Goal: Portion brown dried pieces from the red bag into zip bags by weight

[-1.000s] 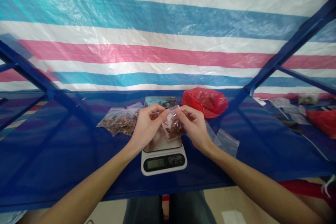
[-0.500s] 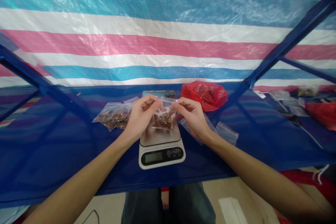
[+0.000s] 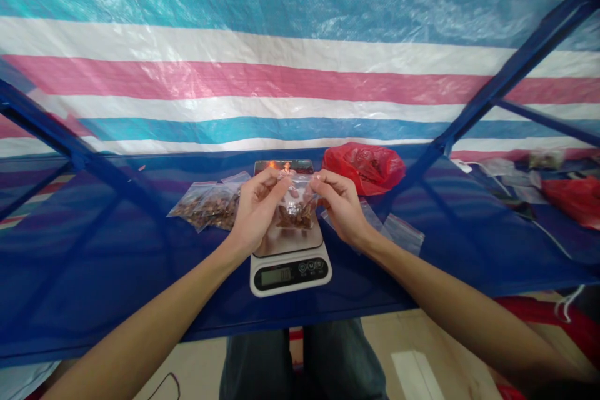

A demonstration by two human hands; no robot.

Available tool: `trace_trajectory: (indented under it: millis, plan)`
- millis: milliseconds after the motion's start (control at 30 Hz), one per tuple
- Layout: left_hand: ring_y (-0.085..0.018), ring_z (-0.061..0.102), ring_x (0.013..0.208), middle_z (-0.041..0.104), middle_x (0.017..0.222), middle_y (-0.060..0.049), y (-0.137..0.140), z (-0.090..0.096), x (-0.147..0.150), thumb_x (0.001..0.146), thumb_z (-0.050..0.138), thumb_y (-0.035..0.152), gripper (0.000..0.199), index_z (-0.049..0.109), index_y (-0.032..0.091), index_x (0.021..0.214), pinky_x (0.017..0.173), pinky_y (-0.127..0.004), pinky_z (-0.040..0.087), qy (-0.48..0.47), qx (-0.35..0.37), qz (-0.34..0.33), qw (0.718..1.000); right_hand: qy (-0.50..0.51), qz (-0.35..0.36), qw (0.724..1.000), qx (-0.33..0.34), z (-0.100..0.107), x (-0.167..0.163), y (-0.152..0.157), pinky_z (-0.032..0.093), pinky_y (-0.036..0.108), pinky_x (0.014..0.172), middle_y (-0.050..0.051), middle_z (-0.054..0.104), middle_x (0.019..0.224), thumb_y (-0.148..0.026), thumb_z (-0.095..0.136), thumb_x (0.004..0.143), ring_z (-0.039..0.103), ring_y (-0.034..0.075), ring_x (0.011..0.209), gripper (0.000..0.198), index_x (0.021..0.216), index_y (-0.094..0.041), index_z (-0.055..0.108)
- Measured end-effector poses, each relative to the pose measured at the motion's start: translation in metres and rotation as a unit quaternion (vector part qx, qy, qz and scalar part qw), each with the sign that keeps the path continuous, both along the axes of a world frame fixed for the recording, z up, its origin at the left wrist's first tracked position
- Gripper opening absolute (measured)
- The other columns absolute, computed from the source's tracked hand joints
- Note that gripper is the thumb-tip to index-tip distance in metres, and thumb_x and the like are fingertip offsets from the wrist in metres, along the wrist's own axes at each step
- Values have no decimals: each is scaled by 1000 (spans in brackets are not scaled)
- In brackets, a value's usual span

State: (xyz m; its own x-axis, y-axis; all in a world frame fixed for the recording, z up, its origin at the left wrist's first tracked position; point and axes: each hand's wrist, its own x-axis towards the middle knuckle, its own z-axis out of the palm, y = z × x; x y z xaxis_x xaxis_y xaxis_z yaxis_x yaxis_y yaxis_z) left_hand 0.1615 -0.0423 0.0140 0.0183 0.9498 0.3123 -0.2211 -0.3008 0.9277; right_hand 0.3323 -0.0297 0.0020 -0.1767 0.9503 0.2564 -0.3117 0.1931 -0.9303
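Observation:
Between my two hands hangs a small clear zip bag [image 3: 295, 215] with brown dried bits in its lower part. My left hand [image 3: 259, 203] pinches the top edge at its left corner, thumb against fingers. At the other corner my right hand [image 3: 341, 205] grips the same edge in a like pinch. Below the bag is a kitchen scale [image 3: 290, 278] with a metal plate; its display seems to read 0.0. Just left of my left hand lie several filled zip bags [image 3: 206, 205]. Flat zip bags [image 3: 404, 234] without visible contents lie beside my right wrist.
A red plastic bag [image 3: 363, 169], open at the top with dark bits inside, sits behind my right hand. Behind the scale a lit phone-like screen [image 3: 267, 167] shows a picture. Blue metal bars [image 3: 469, 119] slant up on both sides. Another red bag [image 3: 574, 200] lies far right.
The screen behind the scale shows a different, brighter picture. Both hands keep their hold on the zip bag, which has shifted very slightly to the right.

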Motion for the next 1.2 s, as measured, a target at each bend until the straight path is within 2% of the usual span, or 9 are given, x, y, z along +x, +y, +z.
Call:
trace_trajectory:
  millis: [200,367,567,700,900,967,1067,1133,1200]
  plan:
    - [-14,60,70,70,75,0,-3,-1,2,90,82,43,24,77,19,87,69,-25,49,47,-6,17,999,-65,22,996,57,2,-5,-2,50,26,66,-2,63,75,-46,76,95,58,13,69,31,78,-21,70]
    - [-14,60,70,66,71,1,-4,0,1,89,83,44,25,75,20,86,70,-26,49,84,16,22,996,-67,31,993,94,9,-8,-6,48,27,70,-2,60,78,-47,75,97,55,14,72,32,82,-21,66]
    - [-14,61,68,69,74,0,-5,4,-1,92,78,43,27,73,19,81,68,-26,49,141,62,2,988,-82,65,991,85,10,-3,-6,46,25,62,-3,57,74,-51,71,101,53,12,65,38,80,-21,62]
    - [-13,61,66,71,73,-1,-4,7,-4,90,81,44,30,75,18,79,67,-26,51,140,81,40,986,-86,45,991,91,17,2,-3,47,25,53,-4,59,64,-55,82,91,55,12,56,42,75,-20,65]
    - [-20,74,78,81,81,-5,-2,3,-4,84,87,43,24,82,21,79,78,-32,59,95,72,85,989,-81,41,993,70,25,4,-2,58,31,51,2,74,64,-60,85,85,70,19,51,43,75,-20,74]
    - [-23,76,82,82,83,-6,0,5,-7,86,86,46,27,82,21,79,78,-34,60,73,60,88,992,-100,20,991,88,26,6,-2,61,33,57,3,77,67,-59,83,87,74,20,56,41,77,-20,77]
    - [-21,74,72,79,79,-5,8,19,-24,91,79,48,31,77,20,79,70,-34,59,-3,52,122,991,-117,-55,985,118,29,21,7,62,33,61,5,81,72,-57,78,93,76,20,59,39,85,-20,80]
    - [-15,66,60,72,68,0,14,33,-45,86,84,43,28,72,19,76,61,-30,54,-79,77,201,973,-109,-138,975,138,35,41,19,58,30,56,5,80,70,-55,76,95,72,18,54,37,91,-19,81]
    - [-13,59,54,67,64,1,21,46,-69,85,82,44,32,67,18,74,52,-28,47,-70,95,265,957,-83,-229,956,161,41,67,35,54,27,51,3,77,67,-52,76,95,67,14,49,32,94,-20,80]
